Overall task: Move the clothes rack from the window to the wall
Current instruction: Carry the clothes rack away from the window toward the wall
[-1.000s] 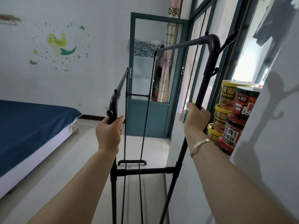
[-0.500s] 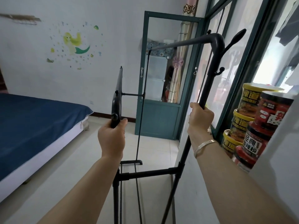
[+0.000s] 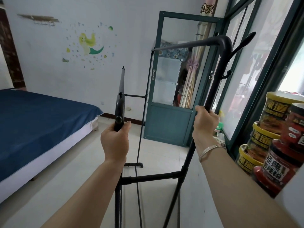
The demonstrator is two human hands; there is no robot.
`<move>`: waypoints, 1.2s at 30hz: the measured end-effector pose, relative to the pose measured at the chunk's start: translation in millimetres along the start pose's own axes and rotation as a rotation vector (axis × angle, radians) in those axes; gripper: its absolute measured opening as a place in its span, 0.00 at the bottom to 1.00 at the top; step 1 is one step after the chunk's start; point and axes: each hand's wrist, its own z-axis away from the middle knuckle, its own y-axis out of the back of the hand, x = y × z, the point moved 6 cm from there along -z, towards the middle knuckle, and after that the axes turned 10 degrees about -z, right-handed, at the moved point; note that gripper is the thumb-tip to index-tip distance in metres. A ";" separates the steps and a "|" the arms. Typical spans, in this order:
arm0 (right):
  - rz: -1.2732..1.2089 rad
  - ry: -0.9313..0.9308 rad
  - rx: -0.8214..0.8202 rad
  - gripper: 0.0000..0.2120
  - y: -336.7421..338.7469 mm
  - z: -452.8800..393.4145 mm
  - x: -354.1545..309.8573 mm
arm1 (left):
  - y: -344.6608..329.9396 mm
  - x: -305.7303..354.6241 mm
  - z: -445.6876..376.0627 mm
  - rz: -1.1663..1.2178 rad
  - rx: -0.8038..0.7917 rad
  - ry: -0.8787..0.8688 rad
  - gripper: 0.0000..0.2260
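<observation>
A black metal clothes rack (image 3: 213, 76) with two top rails stands in front of me, beside the green-framed window (image 3: 256, 66) on the right. My left hand (image 3: 115, 142) grips the near end of the lower left rail. My right hand (image 3: 205, 122), a silver bracelet on its wrist, is closed around the tall right upright below its hooks. The rack carries no clothes. Its far foot rests on the tiled floor. The white wall (image 3: 49, 63) with a mermaid sticker (image 3: 89, 44) lies ahead and to the left.
A bed with a blue cover (image 3: 37, 122) fills the left side. A green glass door (image 3: 172, 79) stands open at the far corner. Stacked instant-noodle tubs (image 3: 271, 139) sit on a ledge close at my right. Bare tiled floor (image 3: 74, 170) lies between bed and rack.
The view has swung left, bringing more of the bed and the left wall into sight. The rack's left rail now points almost straight away from me. Both hands keep their hold.
</observation>
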 end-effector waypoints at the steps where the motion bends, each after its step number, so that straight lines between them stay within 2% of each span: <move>1: -0.008 -0.002 0.001 0.14 -0.8 -3.4 1.1 | -2.6 -1.1 -1.2 0.000 0.003 -0.004 0.16; 8: -0.043 -0.044 -0.024 0.20 -9.7 -27.5 14.8 | -19.5 -9.3 -13.9 -0.020 0.043 -0.010 0.16; 17: -0.032 -0.060 -0.031 0.19 -31.2 -46.4 30.8 | -30.3 -18.7 -41.8 -0.037 0.057 -0.021 0.13; 36: -0.017 -0.066 -0.053 0.17 -99.8 -85.8 83.5 | -39.9 -50.3 -136.2 -0.009 0.015 -0.036 0.16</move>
